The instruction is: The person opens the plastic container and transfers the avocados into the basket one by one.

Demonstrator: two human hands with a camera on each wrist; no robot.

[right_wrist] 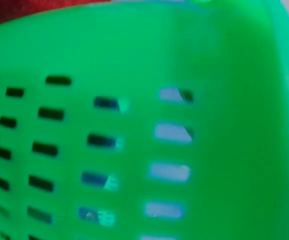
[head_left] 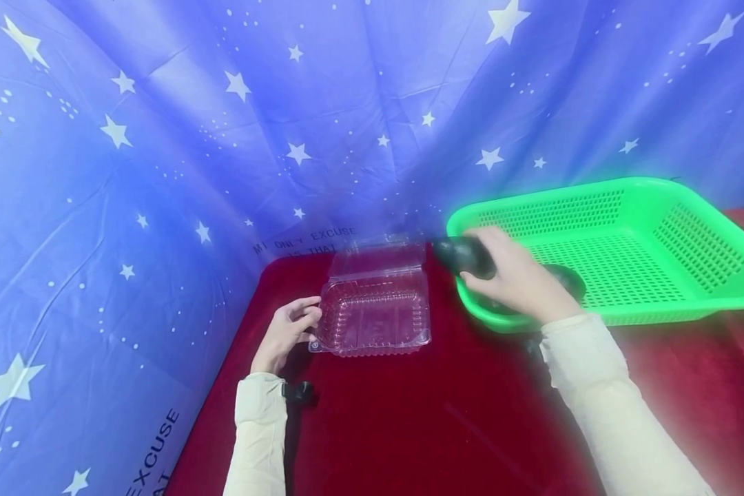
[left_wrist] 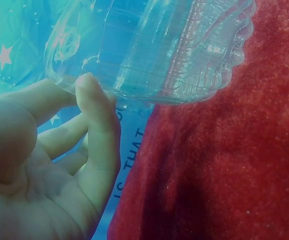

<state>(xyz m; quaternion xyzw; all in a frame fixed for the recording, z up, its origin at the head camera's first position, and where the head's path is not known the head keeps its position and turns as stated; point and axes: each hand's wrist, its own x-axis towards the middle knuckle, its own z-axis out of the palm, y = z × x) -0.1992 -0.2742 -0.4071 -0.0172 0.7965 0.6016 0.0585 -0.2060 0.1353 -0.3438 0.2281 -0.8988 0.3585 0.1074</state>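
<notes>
In the head view my left hand [head_left: 288,331] pinches the left edge of a clear plastic clamshell box [head_left: 378,324]. Its lid stands raised at the back, and no contents show in the tray. The left wrist view shows the thumb [left_wrist: 97,107] at the rim of the clear box [left_wrist: 184,70]. My right hand [head_left: 511,269] grips a dark, glossy, oval avocado [head_left: 461,255] over the left rim of the green basket [head_left: 676,313]. Another dark avocado [head_left: 567,279] lies in the basket, partly hidden behind the right wrist. The right hand is outside the right wrist view.
A red cloth [head_left: 409,420] covers the table. Blue star-print fabric [head_left: 347,103] hangs behind and on the left. Close up, the basket wall [right_wrist: 109,55] with its slots fills the right wrist view. A small black device [head_left: 300,393] is strapped at the left wrist.
</notes>
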